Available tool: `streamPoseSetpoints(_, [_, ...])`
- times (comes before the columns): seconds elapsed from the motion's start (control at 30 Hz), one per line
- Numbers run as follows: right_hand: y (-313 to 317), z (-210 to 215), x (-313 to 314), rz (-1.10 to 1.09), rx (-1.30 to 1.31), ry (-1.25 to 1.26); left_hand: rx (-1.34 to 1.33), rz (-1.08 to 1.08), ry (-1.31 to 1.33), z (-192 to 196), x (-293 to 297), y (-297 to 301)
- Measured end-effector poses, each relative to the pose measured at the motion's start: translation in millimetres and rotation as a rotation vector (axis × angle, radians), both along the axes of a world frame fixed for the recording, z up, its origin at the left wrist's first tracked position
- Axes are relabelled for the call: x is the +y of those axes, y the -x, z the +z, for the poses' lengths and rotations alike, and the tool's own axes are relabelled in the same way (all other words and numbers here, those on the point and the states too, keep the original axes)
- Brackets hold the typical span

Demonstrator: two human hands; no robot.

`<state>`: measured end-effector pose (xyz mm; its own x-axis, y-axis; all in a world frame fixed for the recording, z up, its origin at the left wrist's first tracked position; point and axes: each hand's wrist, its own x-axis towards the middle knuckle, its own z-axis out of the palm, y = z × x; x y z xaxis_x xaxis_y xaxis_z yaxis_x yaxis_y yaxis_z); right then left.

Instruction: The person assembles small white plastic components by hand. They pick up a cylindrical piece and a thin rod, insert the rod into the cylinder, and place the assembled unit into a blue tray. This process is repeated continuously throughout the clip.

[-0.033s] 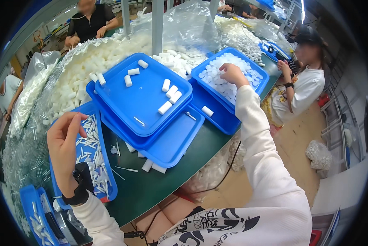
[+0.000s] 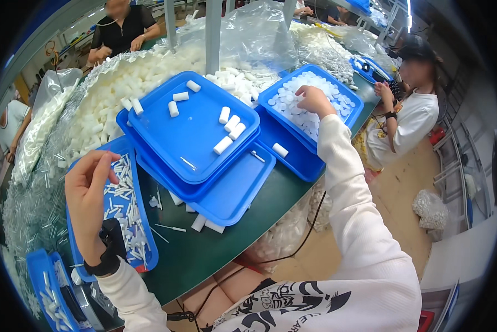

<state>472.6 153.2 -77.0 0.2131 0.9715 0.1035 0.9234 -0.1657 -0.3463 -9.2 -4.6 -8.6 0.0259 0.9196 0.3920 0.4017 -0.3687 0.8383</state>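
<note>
My left hand point(image 2: 89, 191) is raised over a blue tray point(image 2: 152, 243) of small thin white sticks point(image 2: 128, 221), its thumb and fingers pressed together. Whatever might be between those fingertips does not show. On the far right, my right hand point(image 2: 316, 102) reaches into another blue tray point(image 2: 354, 99) heaped with small translucent white discs point(image 2: 292, 88). Its fingers are drawn together at the discs, and I cannot make out what they hold. Between my hands a stack of blue trays point(image 2: 176, 141) carries several white cylinders point(image 2: 223, 145) on top.
A green tabletop point(image 2: 196, 260) runs beneath the trays, with a thin white stick point(image 2: 171, 227) lying on it. White cylinders point(image 2: 104, 105) are heaped behind the stack. A metal post point(image 2: 213, 39) stands at the back. A co-worker point(image 2: 403, 105) sits on the right, another person point(image 2: 124, 30) across the table.
</note>
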Motion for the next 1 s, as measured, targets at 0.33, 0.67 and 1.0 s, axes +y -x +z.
streamPoseSetpoints(0.33, [4,-15,23,-0.082,-0.322,-0.139,-0.003,-0.037,-0.029,0,-1,-2])
streamPoseSetpoints(0.67, [211,93,-92,0.648,0.741,-0.428,-0.193,-0.102,-0.024,-2,-3,-5])
streamPoseSetpoints(1.0, [301,88,-121,1.114,1.378,-0.069,-0.263,0.043,-0.104,20,-27,-9])
